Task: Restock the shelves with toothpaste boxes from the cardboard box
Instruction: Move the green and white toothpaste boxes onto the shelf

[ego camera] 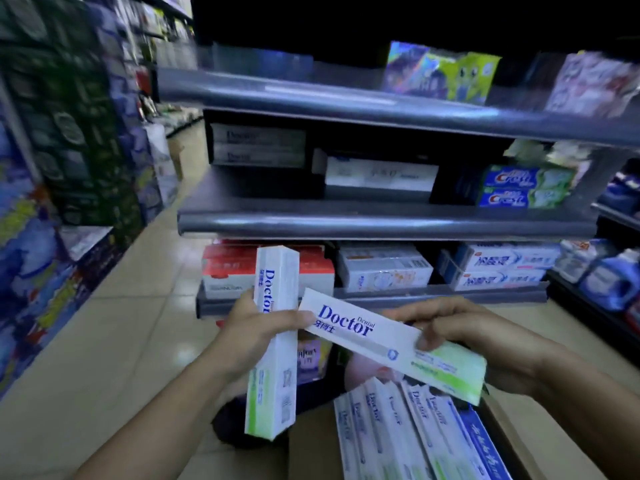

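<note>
My left hand grips a white and green "Doctor" toothpaste box held upright. My right hand holds a second "Doctor" toothpaste box tilted down to the right, its left end touching my left thumb. Below them the open cardboard box holds several more Doctor boxes lying side by side. Ahead stand grey shelves; two stacked Doctor boxes sit at the left of the middle shelf, with another white box beside them.
Crest boxes sit at the right of the middle shelf. The lower shelf carries red and white boxes and other toothpaste packs. Blue detergent bottles stand at the right. The tiled aisle floor runs along the left beside stacked goods.
</note>
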A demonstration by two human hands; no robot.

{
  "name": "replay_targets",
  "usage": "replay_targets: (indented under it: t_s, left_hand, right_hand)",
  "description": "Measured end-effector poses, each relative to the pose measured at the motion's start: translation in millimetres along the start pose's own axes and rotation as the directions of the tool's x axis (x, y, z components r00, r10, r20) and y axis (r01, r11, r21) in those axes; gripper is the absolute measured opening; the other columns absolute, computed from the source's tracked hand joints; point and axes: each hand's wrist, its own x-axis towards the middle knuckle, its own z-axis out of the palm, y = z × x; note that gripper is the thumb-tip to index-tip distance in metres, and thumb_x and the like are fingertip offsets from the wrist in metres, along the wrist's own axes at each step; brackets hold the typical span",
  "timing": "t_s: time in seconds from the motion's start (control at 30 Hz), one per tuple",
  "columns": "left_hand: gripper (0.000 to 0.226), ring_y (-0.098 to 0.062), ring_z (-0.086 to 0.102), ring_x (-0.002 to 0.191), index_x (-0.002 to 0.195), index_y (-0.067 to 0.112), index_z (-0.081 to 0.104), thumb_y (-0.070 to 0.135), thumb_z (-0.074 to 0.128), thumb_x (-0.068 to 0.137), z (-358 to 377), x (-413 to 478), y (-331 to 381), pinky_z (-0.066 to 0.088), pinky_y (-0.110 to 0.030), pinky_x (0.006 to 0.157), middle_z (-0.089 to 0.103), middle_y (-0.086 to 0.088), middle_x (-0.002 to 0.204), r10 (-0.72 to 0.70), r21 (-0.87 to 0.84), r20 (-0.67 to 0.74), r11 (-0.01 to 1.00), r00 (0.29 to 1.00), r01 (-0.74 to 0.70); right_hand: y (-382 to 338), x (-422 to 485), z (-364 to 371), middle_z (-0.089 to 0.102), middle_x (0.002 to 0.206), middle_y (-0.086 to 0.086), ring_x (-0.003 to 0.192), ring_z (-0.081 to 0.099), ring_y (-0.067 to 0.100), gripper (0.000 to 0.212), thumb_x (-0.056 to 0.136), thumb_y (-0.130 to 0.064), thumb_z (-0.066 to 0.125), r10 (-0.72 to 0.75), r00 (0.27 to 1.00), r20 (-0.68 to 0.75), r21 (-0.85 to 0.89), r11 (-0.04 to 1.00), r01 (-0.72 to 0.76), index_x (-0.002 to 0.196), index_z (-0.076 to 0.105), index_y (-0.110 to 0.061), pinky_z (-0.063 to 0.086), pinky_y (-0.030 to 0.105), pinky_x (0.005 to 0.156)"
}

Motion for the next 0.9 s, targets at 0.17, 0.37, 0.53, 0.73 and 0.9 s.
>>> replay_targets:
  t_s: [0.17,0.37,0.53,0.73,0.9]
  left_hand:
    - [0.056,-0.035,0.077,0.086,0.109,0.007,0.073,0.012,0.090,0.055,-47,-19,28,0.063,-0.043,0.073,0.079,-0.015,0.101,0.101,-0.051,-0.188,0.992,0.977,-0.113]
    - [0.065,-0.026,0.076,0.076,0.103,0.012,0.071,0.027,0.096,0.044,-63,-27,72,0.057,-0.038,0.067,0.079,-0.006,0.089,0.260,0.050,-0.379,0.964,0.888,-0.261]
    - [0.032,-0.024,0.076,0.070,0.092,0.014,0.073,0.010,0.090,0.066,-73,-16,109,0.058,-0.033,0.055,0.079,-0.007,0.083,0.330,0.095,-0.433,0.942,0.839,-0.321]
    - [0.027,-0.033,0.073,0.084,0.100,0.012,0.070,0.006,0.083,0.078,-76,-2,146,0.060,-0.046,0.078,0.078,-0.010,0.093,0.281,0.119,-0.520,0.959,0.807,-0.257]
    - [0.032,-0.028,0.062,0.079,0.110,0.005,0.068,0.002,0.074,0.079,-76,19,163,0.050,-0.033,0.068,0.071,-0.016,0.096,0.271,0.160,-0.490,0.962,0.828,-0.220]
  right_hand:
    - [-25,18,30,0.071,0.111,0.028,0.092,0.073,0.035,0.041,0.071,0.001,0.076,-0.171,0.984,-0.060,0.207,0.962,0.179,0.111,0.070,0.005,0.063,0.038,0.075]
    - [-48,47,51,0.074,0.110,0.023,0.101,0.074,0.037,0.055,0.070,-0.004,0.081,-0.426,0.783,-0.453,0.127,0.838,0.530,0.121,0.061,-0.004,0.062,0.040,0.084]
    - [-76,80,52,0.077,0.107,0.003,0.096,0.076,0.025,0.038,0.081,-0.007,0.084,-0.554,0.658,-0.510,-0.097,0.797,0.596,0.115,0.072,-0.018,0.061,0.034,0.082]
    - [-108,113,52,0.073,0.095,-0.003,0.081,0.074,0.008,0.046,0.083,-0.011,0.083,-0.669,0.546,-0.504,-0.297,0.728,0.618,0.119,0.065,-0.032,0.055,0.016,0.066]
    - [-119,143,53,0.064,0.093,-0.015,0.069,0.062,0.002,0.036,0.081,-0.025,0.084,-0.702,0.481,-0.525,-0.537,0.712,0.453,0.110,0.069,-0.039,0.044,0.014,0.055]
